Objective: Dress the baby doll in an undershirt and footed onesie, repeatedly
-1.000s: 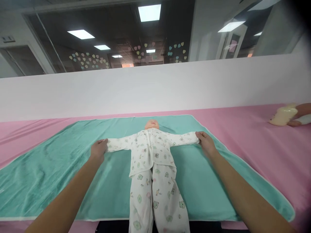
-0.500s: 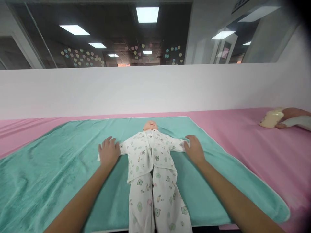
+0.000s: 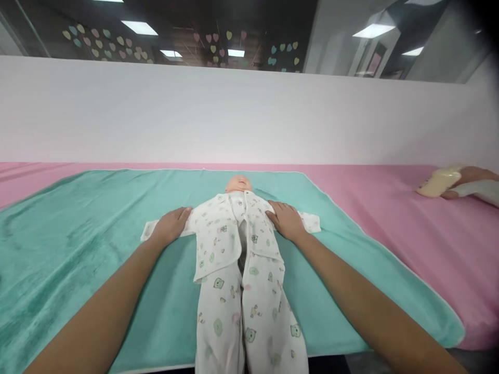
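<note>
A baby doll (image 3: 238, 183) lies face up on a teal blanket (image 3: 117, 208), its arms stretched out sideways. It wears a white printed jacket (image 3: 216, 239) with its front parted a little, and matching printed trousers (image 3: 255, 317). My left hand (image 3: 171, 226) rests flat over the sleeve on the left, fingers pointing at the doll's body; the cuff shows beyond it. On the other sleeve, close to the shoulder, lies my right hand (image 3: 287, 220) with its fingers stretched out. The sleeve end (image 3: 311, 222) sticks out past my right hand.
Under the blanket is a pink sheet (image 3: 390, 208). At the far right lies a pale yellow bottle-like object (image 3: 438, 182) beside what looks like another doll's limb (image 3: 477, 182) in white cloth. A white wall (image 3: 234, 114) with a window above stands behind.
My right hand has moved inward from the sleeve end to near the shoulder. My left hand has come onto the left sleeve. The jacket front has shifted slightly, and the view has tilted down.
</note>
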The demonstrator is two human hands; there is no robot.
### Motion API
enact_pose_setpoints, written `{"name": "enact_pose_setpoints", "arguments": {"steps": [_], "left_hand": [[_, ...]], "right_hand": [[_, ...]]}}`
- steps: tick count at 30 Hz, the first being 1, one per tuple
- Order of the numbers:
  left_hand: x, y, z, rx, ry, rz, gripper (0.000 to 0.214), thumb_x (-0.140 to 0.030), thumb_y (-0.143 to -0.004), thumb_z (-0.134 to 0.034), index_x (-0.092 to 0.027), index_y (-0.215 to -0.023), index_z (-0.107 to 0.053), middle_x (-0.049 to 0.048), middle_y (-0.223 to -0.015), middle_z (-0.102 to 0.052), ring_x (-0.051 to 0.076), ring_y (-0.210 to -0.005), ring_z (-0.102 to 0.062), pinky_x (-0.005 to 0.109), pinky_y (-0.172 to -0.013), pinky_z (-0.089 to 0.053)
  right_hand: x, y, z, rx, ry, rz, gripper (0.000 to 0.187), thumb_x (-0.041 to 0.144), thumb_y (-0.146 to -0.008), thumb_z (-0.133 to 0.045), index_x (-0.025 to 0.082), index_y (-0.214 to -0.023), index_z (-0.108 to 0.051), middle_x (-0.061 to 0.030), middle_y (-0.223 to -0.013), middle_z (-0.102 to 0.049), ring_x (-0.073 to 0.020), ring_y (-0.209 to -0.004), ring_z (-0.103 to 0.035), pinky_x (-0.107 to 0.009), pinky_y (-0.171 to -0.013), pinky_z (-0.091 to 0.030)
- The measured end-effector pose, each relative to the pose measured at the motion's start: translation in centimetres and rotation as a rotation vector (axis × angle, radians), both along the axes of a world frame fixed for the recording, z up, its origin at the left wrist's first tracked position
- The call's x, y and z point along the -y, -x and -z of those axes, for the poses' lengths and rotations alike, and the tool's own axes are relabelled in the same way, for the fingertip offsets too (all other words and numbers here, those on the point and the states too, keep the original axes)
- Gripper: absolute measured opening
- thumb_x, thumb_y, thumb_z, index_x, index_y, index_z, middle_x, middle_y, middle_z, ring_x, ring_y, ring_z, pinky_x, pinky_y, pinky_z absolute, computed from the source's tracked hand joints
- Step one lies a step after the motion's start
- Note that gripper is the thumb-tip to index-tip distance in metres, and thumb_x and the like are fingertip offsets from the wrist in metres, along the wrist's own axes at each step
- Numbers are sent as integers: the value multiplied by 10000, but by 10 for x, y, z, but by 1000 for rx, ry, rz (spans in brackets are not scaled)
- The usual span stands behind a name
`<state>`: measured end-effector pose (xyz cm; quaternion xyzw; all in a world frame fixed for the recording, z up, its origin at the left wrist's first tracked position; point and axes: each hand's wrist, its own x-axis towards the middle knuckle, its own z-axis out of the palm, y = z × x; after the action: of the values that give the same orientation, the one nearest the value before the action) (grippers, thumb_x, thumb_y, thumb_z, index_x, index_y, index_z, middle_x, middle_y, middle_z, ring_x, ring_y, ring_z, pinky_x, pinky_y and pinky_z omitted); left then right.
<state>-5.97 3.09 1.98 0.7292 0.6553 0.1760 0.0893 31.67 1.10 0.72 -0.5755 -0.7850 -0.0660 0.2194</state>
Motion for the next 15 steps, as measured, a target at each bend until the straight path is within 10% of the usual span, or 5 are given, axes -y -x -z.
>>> {"name": "enact_pose_setpoints", "arguments": {"steps": [6,15], "left_hand": [[35,-24,-9,40,-323,-74,491,-433,-892,-298,-138,-1228,-500,118,-1275,-524,279,-1203,-439,396,-1009,-337],[260,-75,-6,47,-305,496,503,-306,-837,-526,-381,-1314,-383,21,-1394,-409,261,-1268,-386,432,-992,-425]], "right_hand": [[2,-1,2,-65,-50,-27,429,428,-919,-315,187,-1245,-455,-100,-1253,-527,-274,-1103,-464,-402,-924,-317],[31,12,-10,-143,-15,-27,338,365,-923,-295,188,-864,-576,-72,-818,-610,-194,-734,-512,-292,-634,-308]]}}
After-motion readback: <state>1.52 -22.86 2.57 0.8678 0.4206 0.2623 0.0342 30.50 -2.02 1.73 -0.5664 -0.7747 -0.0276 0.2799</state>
